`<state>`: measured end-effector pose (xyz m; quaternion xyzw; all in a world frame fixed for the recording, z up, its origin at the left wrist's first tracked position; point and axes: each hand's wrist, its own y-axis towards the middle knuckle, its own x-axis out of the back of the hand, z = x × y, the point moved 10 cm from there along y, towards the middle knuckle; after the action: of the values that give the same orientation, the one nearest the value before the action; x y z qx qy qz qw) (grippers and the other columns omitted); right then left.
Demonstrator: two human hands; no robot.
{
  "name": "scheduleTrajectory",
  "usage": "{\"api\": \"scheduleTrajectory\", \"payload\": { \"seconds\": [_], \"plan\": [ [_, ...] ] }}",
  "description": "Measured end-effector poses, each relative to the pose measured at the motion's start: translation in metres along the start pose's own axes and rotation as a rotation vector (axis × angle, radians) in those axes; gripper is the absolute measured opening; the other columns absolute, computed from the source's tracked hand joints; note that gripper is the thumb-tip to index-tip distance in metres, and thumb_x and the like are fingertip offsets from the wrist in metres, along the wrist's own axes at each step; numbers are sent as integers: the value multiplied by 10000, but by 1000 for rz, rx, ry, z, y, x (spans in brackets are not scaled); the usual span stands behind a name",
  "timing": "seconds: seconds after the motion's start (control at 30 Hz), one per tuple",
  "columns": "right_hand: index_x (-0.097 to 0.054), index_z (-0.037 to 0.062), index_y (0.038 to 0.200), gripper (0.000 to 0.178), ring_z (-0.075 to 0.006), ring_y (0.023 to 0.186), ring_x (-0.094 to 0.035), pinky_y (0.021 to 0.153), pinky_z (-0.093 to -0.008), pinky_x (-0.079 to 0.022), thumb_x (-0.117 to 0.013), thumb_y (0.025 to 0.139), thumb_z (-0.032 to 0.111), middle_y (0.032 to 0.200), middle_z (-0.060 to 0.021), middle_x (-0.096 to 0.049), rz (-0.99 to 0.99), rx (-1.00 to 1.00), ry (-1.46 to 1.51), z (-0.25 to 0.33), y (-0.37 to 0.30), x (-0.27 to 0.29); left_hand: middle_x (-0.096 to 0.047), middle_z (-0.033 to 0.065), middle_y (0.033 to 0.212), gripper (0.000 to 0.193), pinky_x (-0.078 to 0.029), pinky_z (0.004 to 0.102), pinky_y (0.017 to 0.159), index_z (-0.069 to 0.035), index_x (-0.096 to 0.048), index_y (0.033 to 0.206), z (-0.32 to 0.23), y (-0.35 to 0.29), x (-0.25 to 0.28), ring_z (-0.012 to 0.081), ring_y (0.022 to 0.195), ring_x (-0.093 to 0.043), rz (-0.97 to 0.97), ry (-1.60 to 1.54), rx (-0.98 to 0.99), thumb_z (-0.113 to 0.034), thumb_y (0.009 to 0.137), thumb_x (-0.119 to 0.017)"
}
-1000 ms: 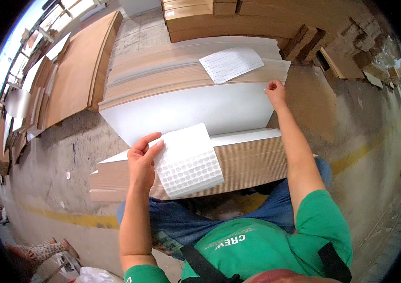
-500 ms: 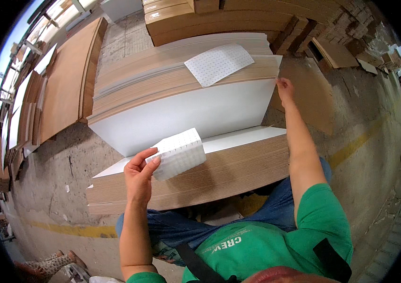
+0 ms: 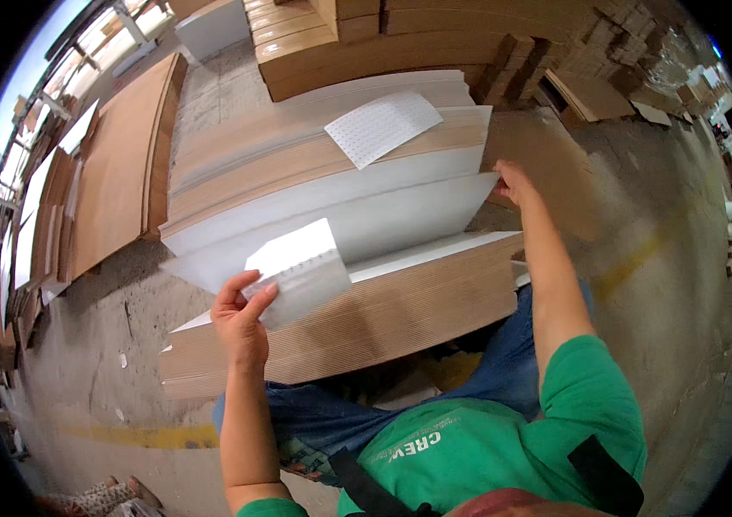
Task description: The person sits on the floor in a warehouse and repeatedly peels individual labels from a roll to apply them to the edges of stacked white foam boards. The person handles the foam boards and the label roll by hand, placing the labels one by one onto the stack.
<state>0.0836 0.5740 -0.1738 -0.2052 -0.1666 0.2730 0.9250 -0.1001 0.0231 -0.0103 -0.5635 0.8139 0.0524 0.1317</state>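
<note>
Between thumb and fingers, my left hand [image 3: 242, 317] pinches a bent sheet of small stickers [image 3: 301, 267], white with rows of small marks. My right hand [image 3: 514, 183] grips the upper right corner of a white panel [image 3: 400, 211], which leans toward me, apart at its top from the upright stack of panels [image 3: 340, 177] behind it. Another marked white sheet [image 3: 383, 125] lies across the top edges of that stack. Nearer me, a pile of panels [image 3: 357, 323] with brown edges lies in front of my legs, its white top partly hidden by the leaning panel and the sticker sheet.
Large brown boards [image 3: 129, 151] lean at the left. Stacked cardboard cartons [image 3: 366, 60] stand at the back. Flat cardboard [image 3: 547, 172] lies on the floor to the right, beyond my right hand. A person's feet [image 3: 137, 491] show at the lower left.
My right hand has drawn the front panel's top edge toward me, opening a gap from the stack. My left hand, with the sticker sheet, has shifted slightly left.
</note>
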Motion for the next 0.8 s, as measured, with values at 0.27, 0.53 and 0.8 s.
{"api": "scheduleTrajectory", "payload": {
  "seconds": [0.27,0.53,0.8],
  "plan": [
    [-602,3,852,154,-113,721,-530,649,-254,-438,-536,776,120,806,-43,-597,90,589,-932,86,-129,-38,-527,138,1097,447,-444,268,814,-28,-476,1201,7,-9,-28,160,930,-534,183,60,167,-46,768,-588],
    [-576,30,917,180,-200,789,-559,670,-303,-486,-616,742,33,885,-95,-573,602,1531,-571,151,-403,-250,-627,94,874,361,-497,232,684,-9,-605,1014,4,-19,-13,133,729,-591,93,147,179,-3,664,-693],
    [-579,34,815,140,-217,794,-541,685,-323,-483,-562,676,30,817,-78,-579,650,1652,-793,136,-423,-306,-625,62,853,318,-480,217,656,11,-614,995,-4,-16,-21,104,734,-573,151,301,66,-1,682,-669]
  ]
}}
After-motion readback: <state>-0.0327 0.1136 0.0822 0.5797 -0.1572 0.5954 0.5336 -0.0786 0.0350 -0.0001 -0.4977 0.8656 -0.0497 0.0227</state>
